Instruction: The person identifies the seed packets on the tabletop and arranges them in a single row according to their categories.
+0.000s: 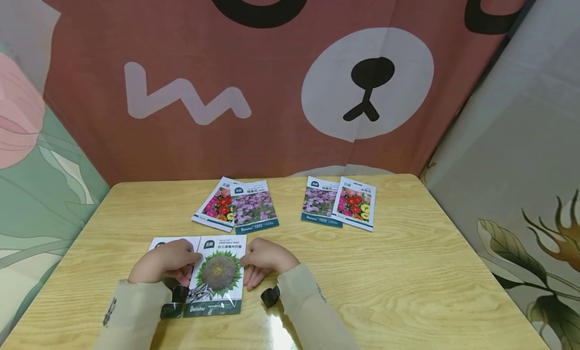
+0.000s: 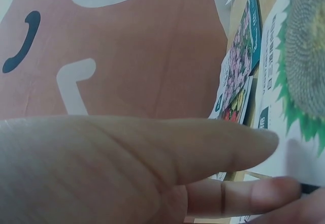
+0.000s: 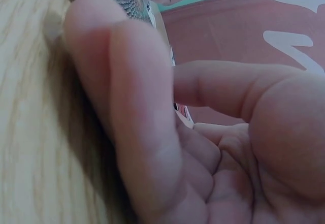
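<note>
Low and left of centre in the head view, I have a glossy white packet printed with a round, grey-brown sunflower head ringed in green leaves (image 1: 219, 274), a dark green band along its bottom edge. It is upright to my camera, with a person at its sides: the left hand (image 1: 167, 262) pinches its left edge, thumb over the face, and the right hand (image 1: 269, 259) pinches its right edge between thumb and fingers. On the left wrist feed I see that thumb stretched across the white margin; on the right one, fingers hide the contact.

Just to its left, a second white packet (image 1: 156, 242) is mostly covered by the left hand and sleeve. Farther up the frame sit two overlapping pairs. Above centre-left, a packet of purple flowers (image 1: 256, 206) lies over one with red and pink blooms (image 1: 214, 211); right of centre, a red-and-yellow flower packet (image 1: 355, 204) overlaps another purple one (image 1: 319, 201). All rest on a pale wood-grain table (image 1: 408, 269), backed by a reddish-brown cloth with a cartoon muzzle (image 1: 272, 143).
</note>
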Available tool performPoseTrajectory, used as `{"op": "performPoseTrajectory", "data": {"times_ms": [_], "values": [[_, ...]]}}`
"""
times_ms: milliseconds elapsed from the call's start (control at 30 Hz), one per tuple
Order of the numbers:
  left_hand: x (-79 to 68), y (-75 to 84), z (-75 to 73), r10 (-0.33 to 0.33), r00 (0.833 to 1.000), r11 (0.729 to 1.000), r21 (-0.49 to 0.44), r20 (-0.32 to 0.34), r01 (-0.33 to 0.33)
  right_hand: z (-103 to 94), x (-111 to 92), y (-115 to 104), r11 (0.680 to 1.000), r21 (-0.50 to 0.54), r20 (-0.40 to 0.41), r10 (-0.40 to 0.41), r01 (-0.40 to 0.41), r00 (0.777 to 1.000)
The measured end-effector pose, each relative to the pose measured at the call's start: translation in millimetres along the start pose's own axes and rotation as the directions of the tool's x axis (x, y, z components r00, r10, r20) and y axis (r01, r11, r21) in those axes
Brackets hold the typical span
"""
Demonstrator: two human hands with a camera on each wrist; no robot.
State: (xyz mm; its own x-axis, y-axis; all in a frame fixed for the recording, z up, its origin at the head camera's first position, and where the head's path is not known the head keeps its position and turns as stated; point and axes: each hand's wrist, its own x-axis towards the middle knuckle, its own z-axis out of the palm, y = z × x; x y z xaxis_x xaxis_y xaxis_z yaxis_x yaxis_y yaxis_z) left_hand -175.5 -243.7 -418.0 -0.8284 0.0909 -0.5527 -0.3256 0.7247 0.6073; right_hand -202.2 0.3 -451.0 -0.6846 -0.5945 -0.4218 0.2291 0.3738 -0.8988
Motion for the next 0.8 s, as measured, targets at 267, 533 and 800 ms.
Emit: {"op": "performPoseTrajectory", "data": {"times_ms": [267, 533, 800], "values": [[3.9, 0.6, 1.1, 0.055, 0.998, 0.998, 0.007, -0.044, -0.054, -2.7, 0.9, 2.8, 1.0, 0.024, 0.029, -0.001, 0.0, 1.0], [10.5, 8.5, 0.4, 0.169, 0.965, 0.978, 0.157, -0.2, -0.139, -12.7, -1.9, 1.5, 1.0, 0.004, 0.031, -0.026, 0.026, 0.999], [20.4, 17.7, 13.3, 0.297, 0.896, 0.954, 0.078, -0.329, -0.288, -31.3, -0.4, 0.0, 0.995, -0.021, -0.161, -0.101, 0.099, 0.982]]}}
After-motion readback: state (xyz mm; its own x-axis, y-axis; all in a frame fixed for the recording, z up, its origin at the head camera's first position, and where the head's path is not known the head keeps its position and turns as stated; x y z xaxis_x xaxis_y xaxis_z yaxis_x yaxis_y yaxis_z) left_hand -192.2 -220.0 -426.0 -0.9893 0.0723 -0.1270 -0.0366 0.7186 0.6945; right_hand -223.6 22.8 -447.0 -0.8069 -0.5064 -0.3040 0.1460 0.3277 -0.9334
